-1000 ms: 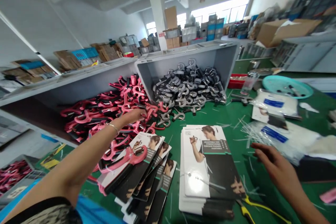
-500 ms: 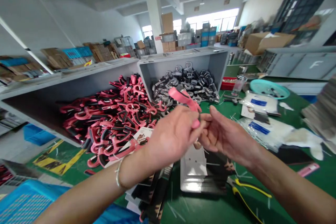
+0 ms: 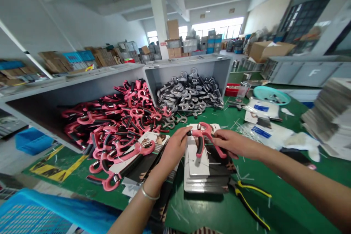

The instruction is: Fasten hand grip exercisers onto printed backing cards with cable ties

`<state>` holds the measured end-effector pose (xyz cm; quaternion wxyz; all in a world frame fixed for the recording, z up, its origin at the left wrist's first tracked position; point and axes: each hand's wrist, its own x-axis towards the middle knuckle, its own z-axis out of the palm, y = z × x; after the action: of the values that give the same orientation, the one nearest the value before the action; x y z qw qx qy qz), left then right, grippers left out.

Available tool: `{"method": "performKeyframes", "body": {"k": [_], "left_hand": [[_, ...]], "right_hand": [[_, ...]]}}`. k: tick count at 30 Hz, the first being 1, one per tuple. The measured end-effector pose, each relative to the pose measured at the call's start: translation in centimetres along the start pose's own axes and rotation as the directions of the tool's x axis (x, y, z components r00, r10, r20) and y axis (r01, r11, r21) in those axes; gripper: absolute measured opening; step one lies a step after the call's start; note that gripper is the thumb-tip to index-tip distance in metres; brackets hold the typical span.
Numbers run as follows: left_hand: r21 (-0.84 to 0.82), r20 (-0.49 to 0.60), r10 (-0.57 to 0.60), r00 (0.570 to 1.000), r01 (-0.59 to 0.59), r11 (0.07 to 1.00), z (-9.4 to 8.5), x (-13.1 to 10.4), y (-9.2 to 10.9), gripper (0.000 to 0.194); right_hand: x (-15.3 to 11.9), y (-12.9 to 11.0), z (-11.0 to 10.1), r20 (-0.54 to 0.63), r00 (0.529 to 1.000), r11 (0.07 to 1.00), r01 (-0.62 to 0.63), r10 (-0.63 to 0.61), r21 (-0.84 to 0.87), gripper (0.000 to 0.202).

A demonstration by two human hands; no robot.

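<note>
A pink-and-black hand grip strengthener (image 3: 204,131) with a metal spring lies over the top of a stack of printed cards (image 3: 199,186). My right hand (image 3: 233,143) is closed around one of its handles, on the right. On the other side, my left hand (image 3: 177,146) has its fingers closed at the black end by the spring, beside the top card's left edge; its fingertips are partly hidden. To the left, another pink hand grip strengthener (image 3: 137,151) rests on a separate pile of printed cards (image 3: 160,148).
Pink grips spill from a tipped grey bin (image 3: 35,98); grey ones fill a second bin (image 3: 229,69). Yellow-handled pliers (image 3: 248,204) lie right of the cards. Plastic bags (image 3: 270,131), a turquoise tray (image 3: 286,97) and scattered clear ties lie further right. A blue basket (image 3: 30,212) stands front left.
Both hands have lowered the pink hand grip strengthener from the air onto the card stack. My hands have moved apart, to either side of it.
</note>
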<state>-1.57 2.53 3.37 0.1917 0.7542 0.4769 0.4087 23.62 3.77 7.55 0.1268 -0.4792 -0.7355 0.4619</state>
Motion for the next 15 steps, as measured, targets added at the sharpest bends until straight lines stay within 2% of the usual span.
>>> {"method": "performKeyframes", "body": {"k": [2, 5, 6, 8, 10, 11, 13, 15], "left_hand": [[0.015, -0.007, -0.026, 1.000, 0.026, 1.000, 1.1, 0.2, -0.8, 0.036], [0.061, -0.007, -0.035, 0.999, 0.036, 0.998, 1.5, -0.7, -1.1, 0.035], [0.059, 0.019, -0.031, 0.999, 0.030, 0.998, 1.4, -1.3, -1.1, 0.035], [0.033, 0.073, -0.037, 0.997, 0.035, 0.999, 1.0, -2.4, -1.1, 0.035], [0.006, 0.057, -0.068, 0.996, 0.068, 0.998, 0.7, -3.0, -1.1, 0.035], [0.000, 0.025, -0.084, 0.996, 0.084, 0.997, 0.6, -2.9, -1.1, 0.035], [0.004, -0.037, -0.086, 0.996, 0.086, 0.996, 0.7, -1.8, -1.0, 0.037], [0.019, -0.020, -0.046, 0.999, 0.047, 0.999, 1.3, 0.0, -0.6, 0.037]], "right_hand": [[0.9, 0.2, 0.4, 0.012, 1.000, 1.000, -0.013, 0.014, -0.026, 0.036], [0.4, 0.5, 1.1, 0.025, 1.000, 0.994, -0.004, 0.007, -0.106, 0.038], [-0.1, 0.6, 1.4, -0.008, 1.000, 0.984, 0.000, -0.001, -0.176, 0.039], [-1.6, 0.8, 2.1, -0.167, 0.986, 0.929, -0.047, -0.016, -0.368, 0.041], [-3.0, 1.0, 2.9, -0.328, 0.940, 0.852, -0.090, -0.099, -0.517, 0.040], [-3.4, 1.1, 3.3, -0.356, 0.920, 0.830, -0.067, -0.163, -0.554, 0.038], [-3.6, 1.2, 4.1, -0.314, 0.901, 0.821, 0.075, -0.299, -0.565, 0.028], [-3.0, 1.4, 4.8, -0.267, 0.886, 0.828, 0.195, -0.378, -0.525, 0.018]]}}
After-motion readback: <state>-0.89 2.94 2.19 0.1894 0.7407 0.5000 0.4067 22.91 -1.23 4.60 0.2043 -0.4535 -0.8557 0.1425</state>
